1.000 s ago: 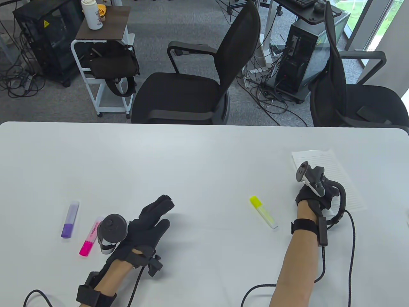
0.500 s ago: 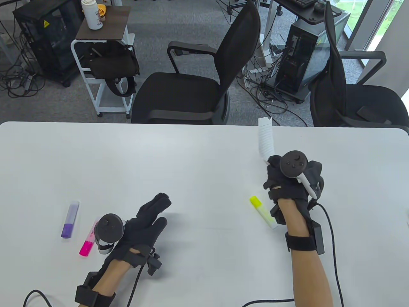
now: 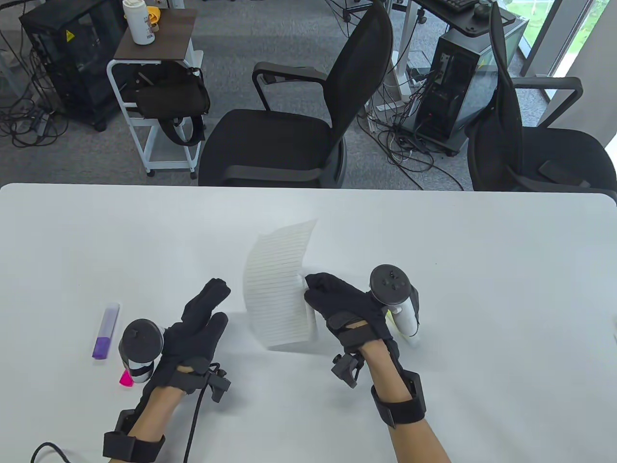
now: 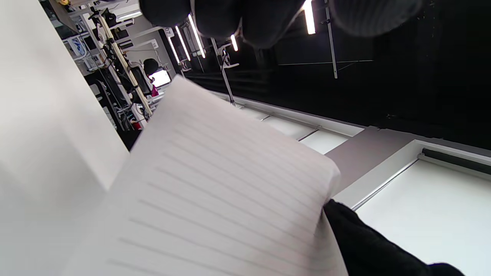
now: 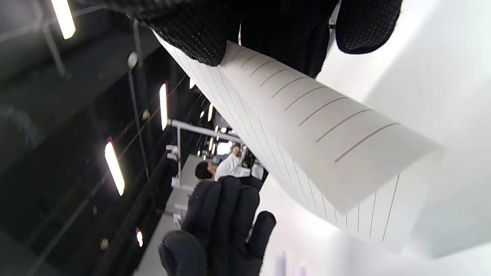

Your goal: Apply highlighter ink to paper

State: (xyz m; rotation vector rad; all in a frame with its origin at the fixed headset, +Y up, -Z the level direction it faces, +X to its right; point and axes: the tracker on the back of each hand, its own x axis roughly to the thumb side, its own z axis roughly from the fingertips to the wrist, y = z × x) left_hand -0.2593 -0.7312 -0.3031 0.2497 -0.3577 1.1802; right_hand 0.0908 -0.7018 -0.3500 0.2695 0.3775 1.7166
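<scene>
Paper (image 3: 279, 294) is what we have in hand: our right hand (image 3: 344, 308) pinches its right edge between closed fingertips (image 5: 199, 42), and the lined sheet curves up off the table (image 3: 482, 251) near the middle of the near side, its lower corner close to or on the surface, we cannot tell which. Our left hand (image 3: 193, 328) is open just to the left of the sheet, fingers spread and gripping nothing; the right wrist view shows its palm facing the sheet. We judge this to be the set-up step, placing the sheet where we can work on it, with no ink applied so far. The next move calls for laying the sheet flat, steadying it with the left hand, then taking up a highlighter and uncapping it. The sheet looks thin and limp, white with fine ruled lines, bowed along its length, and unmarked where we can see it. Further out, a purple highlighter (image 3: 106, 330) lies left of the left hand, a pink one (image 3: 126, 379) shows only its cap beneath the tracker, and a yellow one (image 3: 389, 316) is mostly hidden under the right hand.
</scene>
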